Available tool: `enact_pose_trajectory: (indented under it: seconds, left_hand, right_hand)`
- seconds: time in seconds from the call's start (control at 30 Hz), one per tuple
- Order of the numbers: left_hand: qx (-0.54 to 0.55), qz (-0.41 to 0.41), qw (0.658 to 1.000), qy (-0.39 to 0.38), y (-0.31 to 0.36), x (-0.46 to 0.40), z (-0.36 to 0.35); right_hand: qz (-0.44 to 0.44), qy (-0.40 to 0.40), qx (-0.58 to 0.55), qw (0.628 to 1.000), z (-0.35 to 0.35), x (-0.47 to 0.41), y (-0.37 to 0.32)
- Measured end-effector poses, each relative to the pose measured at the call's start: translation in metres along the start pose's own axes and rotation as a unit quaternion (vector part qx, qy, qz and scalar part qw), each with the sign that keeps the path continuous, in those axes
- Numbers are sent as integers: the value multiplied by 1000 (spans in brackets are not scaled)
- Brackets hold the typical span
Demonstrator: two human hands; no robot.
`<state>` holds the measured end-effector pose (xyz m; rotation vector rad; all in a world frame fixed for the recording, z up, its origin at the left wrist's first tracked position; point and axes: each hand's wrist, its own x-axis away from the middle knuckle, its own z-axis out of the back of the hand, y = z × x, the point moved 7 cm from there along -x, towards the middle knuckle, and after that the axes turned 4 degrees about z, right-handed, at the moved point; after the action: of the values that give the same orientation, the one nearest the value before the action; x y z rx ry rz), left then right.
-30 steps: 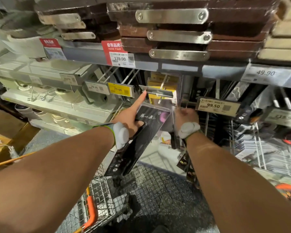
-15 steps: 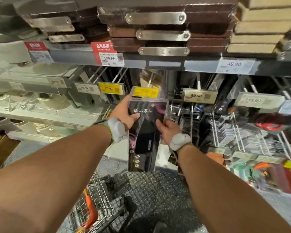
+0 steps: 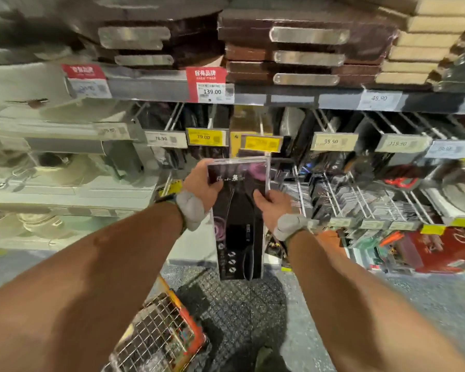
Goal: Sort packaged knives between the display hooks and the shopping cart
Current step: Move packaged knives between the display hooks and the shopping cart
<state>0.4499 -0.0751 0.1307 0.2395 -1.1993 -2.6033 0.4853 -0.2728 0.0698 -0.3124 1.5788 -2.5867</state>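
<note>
Both hands hold one packaged knife (image 3: 238, 218) upright at the centre of the view, in front of the display hooks (image 3: 330, 189). The pack is a long dark card under clear plastic, with pale characters near its top and a dark knife outline down its length. Its top edge sits just below a yellow price tag (image 3: 261, 143) at 12 o'clock from the pack; whether the pack hangs on a hook cannot be told.

The left hand (image 3: 202, 183) grips the pack's upper left edge, thumb across the front face, fingers hidden behind. The right hand (image 3: 273, 202) grips the right edge a little lower, thumb on the front, fingers curled behind. Each wrist carries a grey band.

The shopping cart (image 3: 156, 336) lies at 7 o'clock from the pack, near the bottom of the view: a wire basket with orange trim, partly cut off by the left forearm. Its contents cannot be made out.

At 3 o'clock from the pack, more packaged goods (image 3: 360, 202) hang in rows on wire hooks, with price tags reading 99.50 (image 3: 332, 141) and others blurred. At 12 o'clock, on the shelf (image 3: 293, 96) above, dark cutting boards (image 3: 306, 57) with metal handles are stacked, and pale boards (image 3: 419, 55) stand at 1 o'clock. A red tag (image 3: 210, 84) on the shelf edge reads 139.00. At 9 o'clock, pale boxed goods (image 3: 51, 162) fill the shelving, blurred.
</note>
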Motion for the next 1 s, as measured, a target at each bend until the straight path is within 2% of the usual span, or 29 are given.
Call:
enact_pose_trajectory:
  seconds: [0.17, 0.43, 0.67, 1.0]
  left_hand:
    - [17, 29, 999, 29, -54, 37, 77]
    - [78, 74, 993, 50, -129, 58, 155]
    - [138, 119, 983, 27, -147, 43, 170]
    - [163, 187, 968, 45, -169, -11, 166]
  right_hand:
    - [29, -7, 63, 998, -75, 37, -50]
    - [70, 6, -6, 998, -151, 72, -109]
    - [71, -12, 4, 997, -175, 51, -122]
    - [52, -28, 50, 997, -215, -36, -113]
